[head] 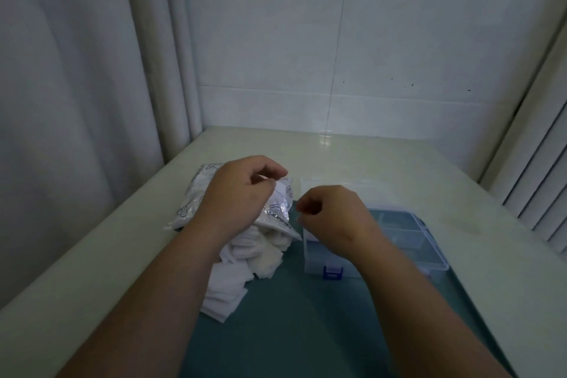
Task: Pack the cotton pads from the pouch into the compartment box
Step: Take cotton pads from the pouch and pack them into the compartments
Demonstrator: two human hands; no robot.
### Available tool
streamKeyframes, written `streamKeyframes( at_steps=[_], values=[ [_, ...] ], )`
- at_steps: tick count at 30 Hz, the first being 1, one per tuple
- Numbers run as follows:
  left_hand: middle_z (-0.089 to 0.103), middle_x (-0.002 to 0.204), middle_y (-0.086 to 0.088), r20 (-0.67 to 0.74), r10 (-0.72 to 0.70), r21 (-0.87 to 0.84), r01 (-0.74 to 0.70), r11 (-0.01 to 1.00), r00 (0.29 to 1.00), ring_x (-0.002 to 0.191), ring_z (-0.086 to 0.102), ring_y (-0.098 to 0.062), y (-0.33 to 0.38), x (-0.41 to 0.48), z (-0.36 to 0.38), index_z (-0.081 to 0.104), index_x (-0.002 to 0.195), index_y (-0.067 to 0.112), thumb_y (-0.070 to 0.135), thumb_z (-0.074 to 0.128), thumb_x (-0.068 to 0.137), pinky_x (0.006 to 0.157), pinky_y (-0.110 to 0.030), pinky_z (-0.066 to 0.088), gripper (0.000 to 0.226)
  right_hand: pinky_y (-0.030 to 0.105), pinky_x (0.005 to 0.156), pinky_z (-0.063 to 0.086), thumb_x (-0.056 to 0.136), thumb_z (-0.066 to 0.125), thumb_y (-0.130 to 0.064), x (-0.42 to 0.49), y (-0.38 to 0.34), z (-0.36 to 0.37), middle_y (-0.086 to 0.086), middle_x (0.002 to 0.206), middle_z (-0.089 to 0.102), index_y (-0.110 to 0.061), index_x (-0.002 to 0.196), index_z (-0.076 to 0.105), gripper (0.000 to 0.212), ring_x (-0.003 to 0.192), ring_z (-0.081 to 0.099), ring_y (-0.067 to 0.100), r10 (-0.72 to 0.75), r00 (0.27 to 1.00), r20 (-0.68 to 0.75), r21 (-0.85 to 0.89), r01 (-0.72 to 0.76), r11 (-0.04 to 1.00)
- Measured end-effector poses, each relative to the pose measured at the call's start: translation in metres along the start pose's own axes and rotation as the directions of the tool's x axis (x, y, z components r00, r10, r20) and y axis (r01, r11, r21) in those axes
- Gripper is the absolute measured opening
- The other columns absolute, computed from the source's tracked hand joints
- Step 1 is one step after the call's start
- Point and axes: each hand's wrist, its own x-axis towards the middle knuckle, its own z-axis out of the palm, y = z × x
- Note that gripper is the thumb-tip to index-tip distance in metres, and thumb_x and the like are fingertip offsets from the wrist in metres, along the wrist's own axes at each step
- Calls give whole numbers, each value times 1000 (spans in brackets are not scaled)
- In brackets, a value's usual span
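So the left hand (242,193) has the pouch (196,196) pinched at its open end, thumb and fingers (267,169) curled tight on the crinkly foil edge and lifting it a bit off the desk (337,156). The cotton pads (233,273) are spilled in a messy white heap right below that hand, some half under the pouch mouth, the rest on the teal mat (291,331). None of them are touching either hand as far as I can see. The right hand (334,218) hovers just beside the pouch's edge, curled up like a pinch, but honestly can't tell if it's got anything. The clear compartment box (405,239) sits open behind and under it, blue latch (333,273) facing front.
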Motion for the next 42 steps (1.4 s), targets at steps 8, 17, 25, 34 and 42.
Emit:
streamKeyframes(
  at_steps=[8,17,25,34,42],
  values=[
    [70,81,17,-34,-41,-46,39,998,999,80,64,0,-21,-8,-13,72,81,32,-2,64,83,70,-13,50,35,26,88,43,81,68,-25,-19,-14,22,-2,120,57,-34,118,63,39,109,54,19,-278,932,232,-272,337,902],
    [71,77,6,19,-136,-57,137,989,991,67,65,-9,-31,-5,-10,71,78,28,-7,57,84,66,-26,56,38,31,81,30,85,62,-23,-20,-15,36,1,115,47,-37,132,49,51,106,42,23,-469,852,232,-471,520,712],
    [71,77,-4,34,-267,-129,269,955,963,72,63,-20,-39,-1,-8,71,76,21,-10,55,83,71,-36,55,35,29,62,40,53,77,-34,-12,-12,52,-1,76,55,-31,80,74,28,71,52,23,-536,833,139,-572,509,643],
    [72,80,-11,30,-298,-129,299,945,954,73,64,-22,-39,-1,-9,72,80,17,-8,55,84,78,-46,56,31,28,61,29,60,75,-30,-10,-13,62,0,69,51,-25,70,73,11,66,47,23,-583,812,6,-505,506,700],
    [72,79,-10,19,-313,-113,313,943,950,69,63,-19,-43,-2,-10,72,73,25,-3,57,83,74,-45,55,34,27,60,36,58,72,-40,-17,-9,46,-1,76,55,-24,75,73,23,69,48,21,-628,779,4,-433,567,701]
  ],
)
